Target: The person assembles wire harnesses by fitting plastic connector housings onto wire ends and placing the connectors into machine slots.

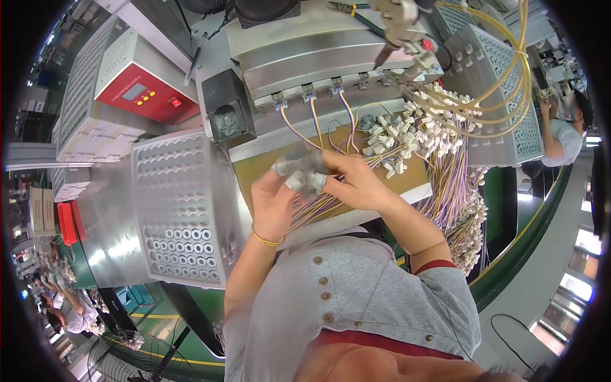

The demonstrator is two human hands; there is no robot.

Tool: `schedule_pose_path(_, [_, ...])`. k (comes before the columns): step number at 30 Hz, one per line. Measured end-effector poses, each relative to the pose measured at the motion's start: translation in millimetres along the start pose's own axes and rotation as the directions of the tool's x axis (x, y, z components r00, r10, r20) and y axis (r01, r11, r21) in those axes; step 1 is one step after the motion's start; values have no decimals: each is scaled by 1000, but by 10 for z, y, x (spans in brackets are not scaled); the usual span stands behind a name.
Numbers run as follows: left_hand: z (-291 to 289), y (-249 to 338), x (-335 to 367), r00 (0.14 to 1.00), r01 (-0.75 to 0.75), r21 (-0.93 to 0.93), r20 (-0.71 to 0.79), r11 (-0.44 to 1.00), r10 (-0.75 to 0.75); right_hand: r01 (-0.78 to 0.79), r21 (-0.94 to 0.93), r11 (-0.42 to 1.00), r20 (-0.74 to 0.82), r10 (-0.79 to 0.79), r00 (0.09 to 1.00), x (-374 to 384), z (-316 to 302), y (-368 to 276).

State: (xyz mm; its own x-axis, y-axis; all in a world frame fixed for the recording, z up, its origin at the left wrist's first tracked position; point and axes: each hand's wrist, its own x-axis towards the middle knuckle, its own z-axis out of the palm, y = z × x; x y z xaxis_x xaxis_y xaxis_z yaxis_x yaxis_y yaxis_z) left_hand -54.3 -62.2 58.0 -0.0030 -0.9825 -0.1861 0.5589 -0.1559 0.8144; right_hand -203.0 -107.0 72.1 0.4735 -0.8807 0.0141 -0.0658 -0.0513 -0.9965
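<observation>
My left hand (pixel 273 197) and my right hand (pixel 353 180) meet over a brown work board (pixel 251 173), their fingers bent inward and white covers on several fingertips. Motion blurs the space between the fingertips, so whatever they pinch is not readable. Beneath them lies a bundle of yellow, white and purple wires (pixel 310 213). Beyond, three wire leads run up to small clamps (pixel 310 94) along a metal fixture (pixel 286 67). At right, a large heap of white connectors (pixel 439 127) on wires spills over the board's edge.
A black box (pixel 228 108) stands left of the board. Farther left are a grey tray (pixel 172 184) with ring-shaped parts and a red-and-white control unit (pixel 149 92). A machine head (pixel 398 28) with yellow tubes (pixel 525 57) hangs at upper right. Pliers (pixel 366 22) lie behind. Another person (pixel 563 140) works far right.
</observation>
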Motion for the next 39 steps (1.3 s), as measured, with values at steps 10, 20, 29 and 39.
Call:
schedule_pose_path(10, [-421,-587,176,934,-334,843,236,422,268,105,329,939,-646,142,750,204,-550,502])
schedule_pose_path(20, [-392,-378,220,970,-223,815,133,535,202,111,272,956,-735,132,665,491,-696,624])
schedule_pose_path(29, [-318,-397,214,945,-308,842,216,444,246,234,462,856,-728,215,651,687,-538,435])
schedule_pose_path(39, [-694,71,-58,959,-215,976,215,-17,183,-152,-415,897,-625,-159,764,51,-608,417])
